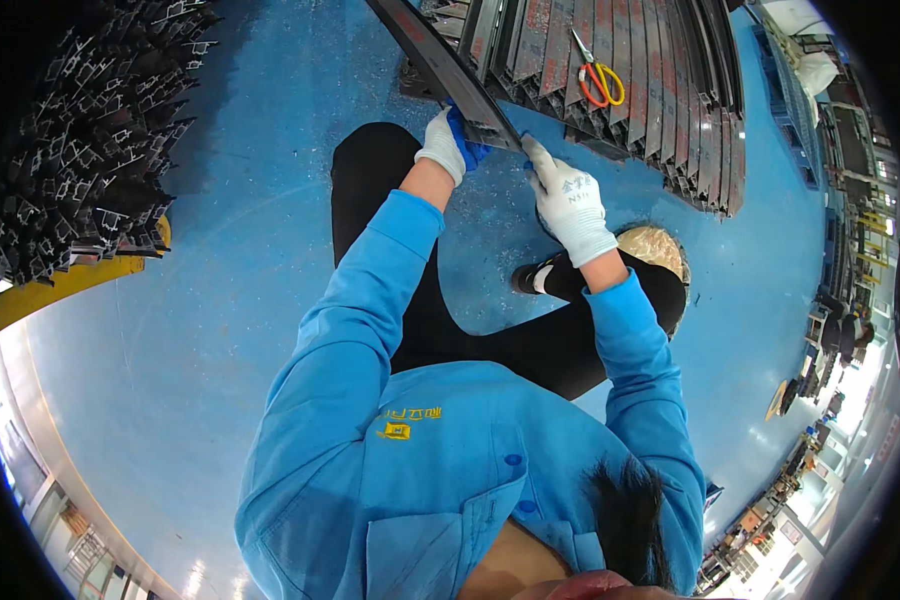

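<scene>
I have the gloved left hand [450, 147] clamped on the dark metal profile [448, 76] near its lower end, some fingers hidden. My right hand [568, 205] puts a fingertip at the profile's tip; I cannot tell whether its fingers pinch together. The profile slants above the blue floor [235, 250], and scissors [588, 59] lie on stacked profiles [662, 110] beyond

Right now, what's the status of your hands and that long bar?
Left hand at the long dark bar. Right hand at its near end. Scissors on stacked bars, apart from it.
</scene>
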Demonstrator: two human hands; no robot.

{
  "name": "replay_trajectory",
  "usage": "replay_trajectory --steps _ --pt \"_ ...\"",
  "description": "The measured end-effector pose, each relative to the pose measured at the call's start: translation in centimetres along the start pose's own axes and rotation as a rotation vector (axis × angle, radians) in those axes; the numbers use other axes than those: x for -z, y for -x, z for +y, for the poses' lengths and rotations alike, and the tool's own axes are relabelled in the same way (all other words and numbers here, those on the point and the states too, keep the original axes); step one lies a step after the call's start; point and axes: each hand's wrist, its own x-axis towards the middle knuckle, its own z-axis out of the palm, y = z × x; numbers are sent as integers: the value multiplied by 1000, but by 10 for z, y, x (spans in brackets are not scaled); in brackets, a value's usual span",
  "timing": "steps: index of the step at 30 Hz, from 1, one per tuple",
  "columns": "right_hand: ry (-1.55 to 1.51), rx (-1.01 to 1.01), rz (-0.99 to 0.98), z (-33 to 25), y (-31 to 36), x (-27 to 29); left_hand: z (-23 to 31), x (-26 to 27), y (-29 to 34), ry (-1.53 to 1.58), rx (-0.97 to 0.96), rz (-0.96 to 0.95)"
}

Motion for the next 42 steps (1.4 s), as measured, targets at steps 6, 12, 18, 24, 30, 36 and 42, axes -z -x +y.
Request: replay_trajectory --steps 6,12,18,24,30,36,42 --pt "-63 46 57 7 29 14 5 -12 14 -6 21 29" --pt "104 70 106 3 42 6 1 -20 27 -40 -15 92" --pt "160 75 165 7 -5 -29 -6 -28 24 -84 -70 135" --pt "-220 59 -54 11 12 11 5 -3 8 -101 -47 56" --pt "52 88 -48 15 0 -12 -2 -5 5 -112 -5 14" --pt "-177 74 -76 13 13 12 6 -16 21 -63 -9 53" --pt "121 82 -76 12 5 5 -3 -30 32 -87 -54 139"
